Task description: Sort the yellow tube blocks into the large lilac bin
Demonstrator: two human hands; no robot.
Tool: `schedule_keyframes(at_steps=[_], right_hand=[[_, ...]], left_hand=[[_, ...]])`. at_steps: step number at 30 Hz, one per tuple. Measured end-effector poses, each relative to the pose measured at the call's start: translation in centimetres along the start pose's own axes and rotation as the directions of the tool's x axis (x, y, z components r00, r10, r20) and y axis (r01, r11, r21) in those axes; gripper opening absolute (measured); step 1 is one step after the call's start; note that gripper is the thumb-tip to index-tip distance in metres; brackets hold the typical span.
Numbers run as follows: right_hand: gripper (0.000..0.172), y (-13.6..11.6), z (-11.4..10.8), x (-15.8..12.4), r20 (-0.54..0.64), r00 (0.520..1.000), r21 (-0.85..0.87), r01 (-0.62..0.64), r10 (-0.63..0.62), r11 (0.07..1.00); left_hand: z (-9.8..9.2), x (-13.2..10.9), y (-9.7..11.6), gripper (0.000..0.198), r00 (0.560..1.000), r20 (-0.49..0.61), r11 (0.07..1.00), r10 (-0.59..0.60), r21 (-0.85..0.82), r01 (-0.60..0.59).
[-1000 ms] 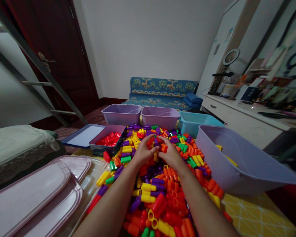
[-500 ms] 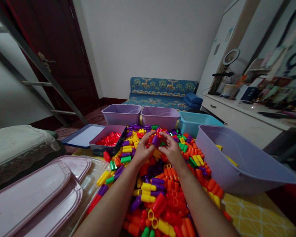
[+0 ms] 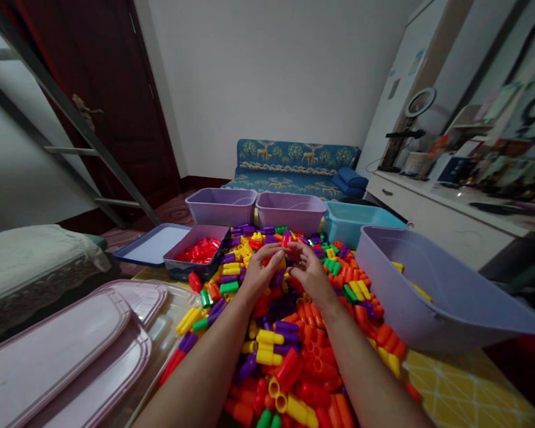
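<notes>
Both hands are close together above a wide heap of plastic pieces (image 3: 289,365) in red, orange, yellow, green and purple. A small red piece (image 3: 286,241) shows between the fingertips of the two hands. My left hand (image 3: 264,268) has its thumb and fingers drawn together, and what it grips is hard to make out. My right hand (image 3: 308,267) curls its fingers toward the red piece; its thumb stands a little apart, and its hold is unclear. Purple shows just below the fingers, and whether it is held cannot be told.
Two purple bins (image 3: 220,206) (image 3: 290,212) and a teal bin (image 3: 361,221) stand behind the heap. At the right is a large lilac bin (image 3: 428,297) with a few yellow pieces. A box (image 3: 173,267) of red pieces, a blue-rimmed lid (image 3: 151,244) and pink lids (image 3: 53,356) lie left.
The purple piece that was upright between the hands no longer shows there; the red one remains at the fingertips. My left thumb has moved up slightly. The view has shifted a little.
</notes>
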State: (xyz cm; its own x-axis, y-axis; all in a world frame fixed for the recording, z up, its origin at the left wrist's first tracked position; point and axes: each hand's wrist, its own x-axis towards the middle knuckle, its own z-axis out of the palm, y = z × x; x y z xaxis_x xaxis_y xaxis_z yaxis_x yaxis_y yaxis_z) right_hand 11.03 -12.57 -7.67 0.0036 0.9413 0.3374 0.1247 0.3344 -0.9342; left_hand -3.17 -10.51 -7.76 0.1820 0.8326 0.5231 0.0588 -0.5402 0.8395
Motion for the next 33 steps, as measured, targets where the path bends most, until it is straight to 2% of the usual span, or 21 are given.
schedule_keyframes(at_steps=[6,10,12,14,16,17,19,21,23,28,33], right_hand=[[0.052,0.2,0.1,0.1,0.038,0.999,0.020,0.011,-0.011,1.000],[0.065,0.0,0.4,-0.2,0.101,0.994,0.065,-0.054,0.047,0.996],[0.072,0.0,0.6,-0.3,0.110,0.991,0.076,-0.088,0.079,0.993],[0.075,0.1,0.6,-0.3,0.101,0.989,0.083,-0.114,0.105,0.990],[0.075,0.3,0.6,-0.2,0.087,0.988,0.080,-0.131,0.124,0.988],[0.074,0.4,0.6,-0.2,0.081,0.988,0.072,-0.134,0.128,0.988],[0.073,0.6,0.6,-0.2,0.076,0.989,0.056,-0.131,0.126,0.990],[0.071,0.8,0.6,-0.1,0.073,0.991,0.052,-0.120,0.117,0.991],[0.070,0.9,0.6,-0.2,0.064,0.992,0.054,-0.112,0.108,0.992],[0.069,1.1,0.7,-0.1,0.061,0.993,0.056,-0.107,0.104,0.993],[0.070,1.3,0.7,-0.1,0.057,0.993,0.072,-0.111,0.107,0.991]], left_hand=[[0.0,0.1,-0.2,0.029,0.999,-0.026,0.999,-0.040,0.027,0.041],[-0.1,0.1,-0.5,0.026,0.998,-0.046,0.997,-0.047,0.066,0.050],[-0.2,0.3,-0.8,0.025,0.996,-0.082,0.996,-0.044,0.068,0.050],[-0.3,0.5,-1.1,0.025,0.984,-0.174,0.999,-0.046,0.007,0.048],[-0.7,1.0,-1.5,0.029,0.938,-0.340,0.990,-0.070,-0.137,0.024],[-1.1,1.3,-1.6,0.031,0.895,-0.436,0.975,-0.096,-0.222,-0.004],[-2.0,1.9,-2.0,0.035,0.778,-0.608,0.932,-0.157,-0.351,-0.086],[-3.3,2.5,-2.6,0.036,0.663,-0.721,0.910,-0.202,-0.389,-0.146],[-4.7,3.0,-3.3,0.035,0.590,-0.779,0.922,-0.215,-0.361,-0.142],[-7.2,3.7,-5.5,0.026,0.555,-0.800,0.953,-0.229,-0.300,-0.039],[-7.3,3.8,-5.7,0.024,0.532,-0.802,0.941,-0.271,-0.338,-0.029]])
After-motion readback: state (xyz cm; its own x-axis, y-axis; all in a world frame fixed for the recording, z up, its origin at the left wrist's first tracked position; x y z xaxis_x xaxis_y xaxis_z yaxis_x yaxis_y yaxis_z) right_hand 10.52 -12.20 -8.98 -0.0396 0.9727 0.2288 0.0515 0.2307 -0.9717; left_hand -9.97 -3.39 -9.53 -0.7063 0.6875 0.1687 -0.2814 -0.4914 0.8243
